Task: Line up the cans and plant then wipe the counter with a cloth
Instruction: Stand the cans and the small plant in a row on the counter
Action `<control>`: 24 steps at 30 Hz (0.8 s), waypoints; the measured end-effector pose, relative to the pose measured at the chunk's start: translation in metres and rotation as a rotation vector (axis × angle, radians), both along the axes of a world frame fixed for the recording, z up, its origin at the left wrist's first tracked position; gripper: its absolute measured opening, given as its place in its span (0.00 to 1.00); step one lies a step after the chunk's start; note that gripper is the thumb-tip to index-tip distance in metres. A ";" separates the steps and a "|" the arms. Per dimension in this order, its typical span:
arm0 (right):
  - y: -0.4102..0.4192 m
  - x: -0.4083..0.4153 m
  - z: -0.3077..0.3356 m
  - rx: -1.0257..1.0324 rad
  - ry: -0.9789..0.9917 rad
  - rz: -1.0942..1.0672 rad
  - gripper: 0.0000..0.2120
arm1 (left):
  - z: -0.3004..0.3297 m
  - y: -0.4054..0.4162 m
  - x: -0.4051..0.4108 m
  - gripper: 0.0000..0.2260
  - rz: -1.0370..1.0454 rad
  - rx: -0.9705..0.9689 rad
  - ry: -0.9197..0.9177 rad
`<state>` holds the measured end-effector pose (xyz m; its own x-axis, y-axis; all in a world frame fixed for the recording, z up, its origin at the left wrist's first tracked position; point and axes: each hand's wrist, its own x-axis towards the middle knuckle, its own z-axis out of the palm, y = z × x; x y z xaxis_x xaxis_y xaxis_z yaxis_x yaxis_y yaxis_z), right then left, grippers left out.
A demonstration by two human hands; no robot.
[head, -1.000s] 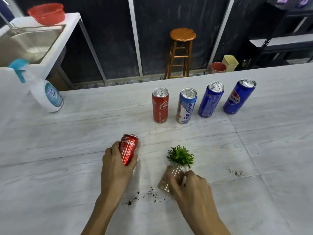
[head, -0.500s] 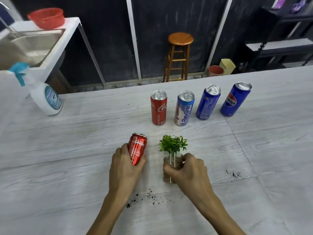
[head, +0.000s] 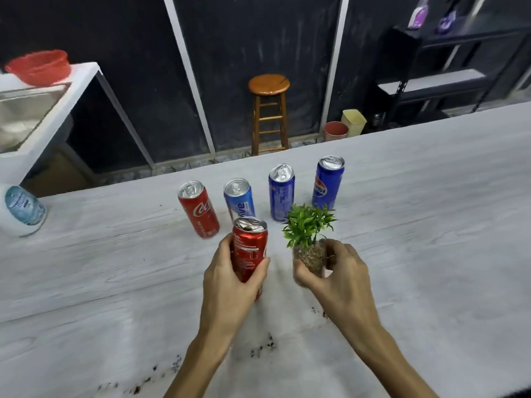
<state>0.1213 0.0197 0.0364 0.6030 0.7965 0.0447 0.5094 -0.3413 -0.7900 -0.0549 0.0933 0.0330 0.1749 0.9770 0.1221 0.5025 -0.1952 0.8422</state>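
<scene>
Four cans already stand in a row near the far edge of the counter [head: 431,225] in the head view — a red Coke can [head: 198,209], a Revive can [head: 240,200], a blue can [head: 281,192] and a Pepsi can [head: 328,183], all upright and set apart at fairly even gaps. Two pieces remain out of line. The left hand [head: 230,280] wraps its fingers and thumb around a fifth can [head: 249,251], red, held upright just in front of the row, between the Coke and Revive cans as seen from here; whether its base touches the counter cannot be told. The right hand [head: 339,271] pinches the clear pot of the plant [head: 309,228] between thumb and curled fingers, carrying it just beside the fifth can and in front of the blue and Pepsi cans.

By this judgement the lining-up is well advanced but unfinished — both held items need places in the row, likely at its ends. The wiping has not begun: dark crumbs of soil [head: 261,347] lie scattered on the counter near the person's forearms, and no cloth shows anywhere in view. A spray bottle [head: 21,211] stands at the far left, well apart from the cans.
</scene>
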 end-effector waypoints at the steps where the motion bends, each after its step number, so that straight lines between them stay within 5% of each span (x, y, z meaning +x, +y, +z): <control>1: -0.005 0.017 0.000 0.018 0.007 -0.017 0.26 | 0.001 -0.002 0.017 0.30 -0.013 -0.002 -0.024; 14: -0.010 0.227 -0.024 0.158 0.025 -0.053 0.25 | -0.014 0.011 0.255 0.31 -0.208 0.035 -0.116; 24: 0.021 0.270 -0.051 0.180 0.019 -0.010 0.26 | -0.029 0.038 0.314 0.32 -0.151 0.041 -0.092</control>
<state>0.3908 0.0405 -0.0144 0.6133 0.7703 0.1748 0.4909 -0.1983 -0.8483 0.2595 0.1310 0.0043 0.3060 0.9342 0.1837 0.3858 -0.2981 0.8731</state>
